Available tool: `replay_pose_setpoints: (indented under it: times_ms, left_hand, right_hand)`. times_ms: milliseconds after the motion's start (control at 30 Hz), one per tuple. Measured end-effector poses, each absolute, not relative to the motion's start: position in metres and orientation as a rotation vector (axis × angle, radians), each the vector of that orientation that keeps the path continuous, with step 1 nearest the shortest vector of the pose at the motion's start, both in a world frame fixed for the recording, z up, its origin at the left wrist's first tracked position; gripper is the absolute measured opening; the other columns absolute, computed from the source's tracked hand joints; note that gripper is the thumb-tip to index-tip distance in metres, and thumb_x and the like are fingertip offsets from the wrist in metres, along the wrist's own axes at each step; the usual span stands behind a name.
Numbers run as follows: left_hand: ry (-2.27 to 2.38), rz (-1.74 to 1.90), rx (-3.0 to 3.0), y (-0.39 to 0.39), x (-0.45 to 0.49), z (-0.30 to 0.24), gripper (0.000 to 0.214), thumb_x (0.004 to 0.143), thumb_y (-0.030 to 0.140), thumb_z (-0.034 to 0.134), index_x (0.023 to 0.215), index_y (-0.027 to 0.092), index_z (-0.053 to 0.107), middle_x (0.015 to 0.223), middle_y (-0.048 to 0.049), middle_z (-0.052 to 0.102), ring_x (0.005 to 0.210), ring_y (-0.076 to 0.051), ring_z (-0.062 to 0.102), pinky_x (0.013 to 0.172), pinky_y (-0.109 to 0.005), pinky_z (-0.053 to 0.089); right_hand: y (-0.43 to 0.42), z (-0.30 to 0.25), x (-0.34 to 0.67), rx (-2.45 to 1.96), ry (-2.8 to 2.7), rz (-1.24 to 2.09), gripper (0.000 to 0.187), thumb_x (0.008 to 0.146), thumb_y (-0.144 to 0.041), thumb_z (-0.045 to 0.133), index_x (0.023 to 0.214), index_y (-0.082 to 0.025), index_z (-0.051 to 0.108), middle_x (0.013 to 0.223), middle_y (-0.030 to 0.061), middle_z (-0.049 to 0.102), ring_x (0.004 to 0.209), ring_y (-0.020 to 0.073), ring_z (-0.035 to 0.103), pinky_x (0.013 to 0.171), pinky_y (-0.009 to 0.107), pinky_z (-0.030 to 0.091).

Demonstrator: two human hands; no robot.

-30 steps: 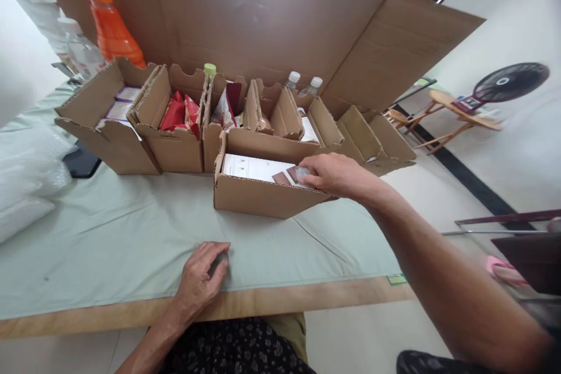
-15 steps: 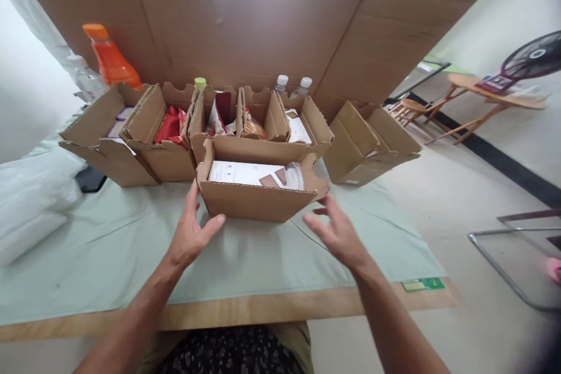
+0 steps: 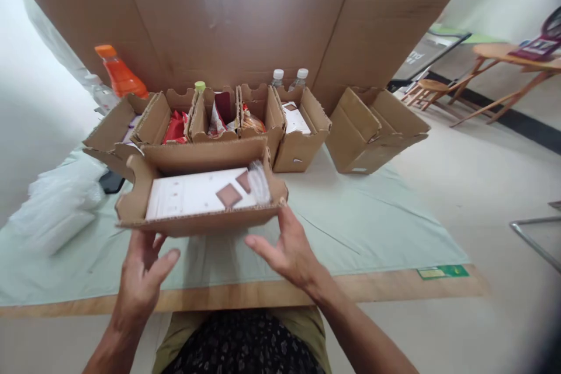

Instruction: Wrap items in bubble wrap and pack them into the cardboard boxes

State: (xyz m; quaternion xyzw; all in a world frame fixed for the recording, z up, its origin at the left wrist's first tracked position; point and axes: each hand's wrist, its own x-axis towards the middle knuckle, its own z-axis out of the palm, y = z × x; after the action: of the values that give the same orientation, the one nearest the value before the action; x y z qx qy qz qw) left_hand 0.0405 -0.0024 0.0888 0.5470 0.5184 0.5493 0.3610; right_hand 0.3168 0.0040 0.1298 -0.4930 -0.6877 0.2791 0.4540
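We grip a cardboard box [image 3: 205,224] mid-frame, left hand [image 3: 141,274] and right hand [image 3: 291,248] half-open. Inside lies a white carton [image 3: 190,194].

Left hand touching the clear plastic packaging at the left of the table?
Apart. The head view shows a strip of pale green tablecloth between the left hand and the plastic packaging.

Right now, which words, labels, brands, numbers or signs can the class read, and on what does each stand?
None reads clearly.
White carton in the near box: small marks, too blurred.
Green strip on the table edge: any print too small.
White sticker on the rightmost box: any print too small.
Grey object behind, at right: pale letters, possibly ending "rd", too blurred to be sure.
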Motion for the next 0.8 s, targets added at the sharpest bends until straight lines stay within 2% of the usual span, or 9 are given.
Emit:
replay_pose_setpoints:
  times_ms: [67, 133, 267, 400, 533, 700, 800]
  left_hand:
    - [1.280, 1.456, 1.469, 0.020, 0.059, 0.102, 0.084, 0.082, 0.049, 0.076, 0.155, 0.028, 0.039, 0.151, -0.0101, 0.054, 0.140, -0.034, 0.051, 0.114, -0.049, 0.048]
    - [1.172, 1.362, 1.547, 0.028, 0.085, 0.106, 0.083, 0.084, 0.050, 0.073, 0.155, 0.026, 0.038, 0.148, -0.0108, 0.057, 0.140, -0.033, 0.051, 0.116, -0.050, 0.046]
    - [1.093, 1.156, 1.588, -0.007, 0.108, 0.089, 0.077, 0.087, 0.045, 0.072, 0.155, 0.024, 0.041, 0.151, -0.0136, 0.055, 0.145, -0.035, 0.047, 0.124, -0.055, 0.036]
    - [1.252, 1.236, 1.412, -0.036, 0.067, 0.072, 0.074, 0.089, 0.043, 0.071, 0.155, 0.026, 0.040, 0.150, -0.0130, 0.057, 0.143, -0.035, 0.050, 0.119, -0.053, 0.043]
    - [1.293, 1.370, 1.414, -0.004, 0.055, 0.080, 0.078, 0.085, 0.041, 0.075, 0.154, 0.026, 0.041, 0.153, -0.0122, 0.053, 0.145, -0.034, 0.048, 0.116, -0.049, 0.046]
    - [1.078, 1.190, 1.499, 0.025, 0.134, 0.077, 0.071, 0.087, 0.035, 0.070, 0.151, 0.022, 0.043, 0.149, -0.0122, 0.058, 0.139, -0.031, 0.053, 0.119, -0.048, 0.042]
    - [0.920, 1.042, 1.536, 0.036, 0.188, 0.071, 0.078, 0.083, 0.032, 0.070, 0.154, 0.020, 0.041, 0.154, -0.0137, 0.054, 0.141, -0.034, 0.051, 0.121, -0.052, 0.038]
  right_hand:
    - [0.013, 0.137, 0.325, -1.262, -1.624, 0.665, 0.070, 0.086, -0.054, 0.072, 0.144, -0.021, 0.051, 0.141, 0.0147, 0.063, 0.127, 0.0322, 0.061, 0.110, 0.050, 0.049]
    - [0.002, 0.136, 0.344, -1.383, -1.515, 0.591, 0.063, 0.087, -0.053, 0.071, 0.138, -0.020, 0.055, 0.134, 0.0145, 0.067, 0.122, 0.0321, 0.064, 0.107, 0.050, 0.050]
    - [-0.050, 0.119, 0.364, -1.557, -1.384, 0.385, 0.068, 0.090, -0.047, 0.068, 0.150, -0.021, 0.047, 0.145, 0.0155, 0.060, 0.133, 0.0354, 0.057, 0.113, 0.054, 0.044]
    - [-0.056, 0.111, 0.328, -1.449, -1.536, 0.532, 0.074, 0.090, -0.045, 0.068, 0.155, -0.024, 0.041, 0.147, 0.0142, 0.058, 0.132, 0.0347, 0.057, 0.112, 0.053, 0.047]
    - [-0.023, 0.112, 0.316, -1.358, -1.587, 0.579, 0.074, 0.089, -0.044, 0.069, 0.154, -0.021, 0.042, 0.145, 0.0155, 0.059, 0.131, 0.0332, 0.058, 0.112, 0.055, 0.047]
    - [-0.043, 0.096, 0.376, -1.639, -1.365, 0.357, 0.065, 0.088, -0.048, 0.071, 0.143, -0.020, 0.051, 0.140, 0.0164, 0.063, 0.132, 0.0352, 0.057, 0.112, 0.056, 0.046]
    - [-0.078, 0.082, 0.406, -1.790, -1.179, 0.217, 0.069, 0.085, -0.050, 0.073, 0.143, -0.020, 0.052, 0.142, 0.0161, 0.060, 0.134, 0.0372, 0.055, 0.113, 0.058, 0.043]
